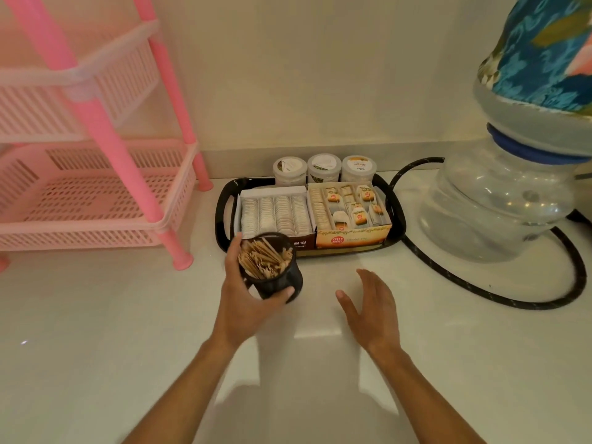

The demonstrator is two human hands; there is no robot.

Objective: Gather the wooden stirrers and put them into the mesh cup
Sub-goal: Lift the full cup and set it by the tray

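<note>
Head view shows us nearest the counter, with our two forearms reaching out over it. Our left hand wraps the mesh cup, thumb across its front and fingers round the far side, tilting it slightly towards us, probably so we can check the fill. The wooden stirrers stand packed inside the cup, filling its mouth; we see none loose on the counter, so the gathering looks finished. Just right of the cup, our right hand hovers flat over the counter, fingers spread and holding nothing.

Directly behind the cup sits the black tray with two tea boxes, and three jars stand behind those. The tray's front edge is close, so we would set the cup down short of it. Left of the cup stands the pink rack; right of it, well apart, a black hose loops around the water bottle.
</note>
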